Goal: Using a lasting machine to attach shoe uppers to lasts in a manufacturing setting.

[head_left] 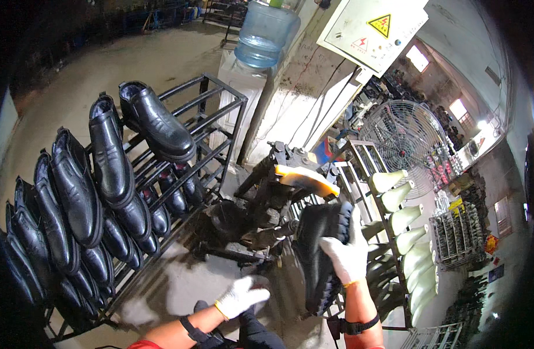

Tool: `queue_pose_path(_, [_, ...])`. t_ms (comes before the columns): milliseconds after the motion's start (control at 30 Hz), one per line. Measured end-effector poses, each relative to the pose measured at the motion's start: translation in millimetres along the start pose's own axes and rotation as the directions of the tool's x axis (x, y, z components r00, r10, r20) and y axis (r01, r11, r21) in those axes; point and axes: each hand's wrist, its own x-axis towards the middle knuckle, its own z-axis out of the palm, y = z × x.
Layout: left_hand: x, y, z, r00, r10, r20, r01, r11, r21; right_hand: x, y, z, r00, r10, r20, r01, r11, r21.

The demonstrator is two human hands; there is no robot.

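A black leather shoe (pixel 314 247) with a thick ridged sole is in my right hand (pixel 347 256). That hand wears a white glove, its fingers wrapped round the sole side, and the shoe stands roughly on end. My left hand (pixel 242 296), also gloved in white, hangs lower and left of the shoe, apart from it. Its fingers stretch out to the right with nothing visible held. Just beyond the shoe stands a dark metal machine (pixel 261 224) with a curved orange and white pad (pixel 308 179) on top.
On the left, a black metal rack (pixel 223 90) carries several black shoes (pixel 110 154). At right another rack (pixel 389 227) holds pale shoe lasts (pixel 409 235). Behind are a water dispenser (pixel 241 81) with a blue bottle (pixel 266 35), a white electrical box (pixel 374 32) and a large fan (pixel 402 145).
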Motion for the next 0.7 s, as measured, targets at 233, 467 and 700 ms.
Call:
queue_pose_path(233, [84, 129, 14, 0.95, 0.219, -0.223, -0.26, 0.95, -0.172, 3, -29, 25, 0.983, -0.163, 0.083, 0.183, 0.872, -0.455])
queue_pose_path(467, [99, 124, 44, 0.951, 0.254, -0.177, -0.294, 0.921, -0.254, -12, 27, 11, 0.767, 0.245, 0.593, -0.596, 0.612, 0.519])
queue_pose_path(700, [97, 121, 26, 0.979, 0.149, -0.14, -0.194, 0.894, -0.403, -23, 16, 30, 0.787, 0.339, 0.516, -0.614, 0.518, 0.595])
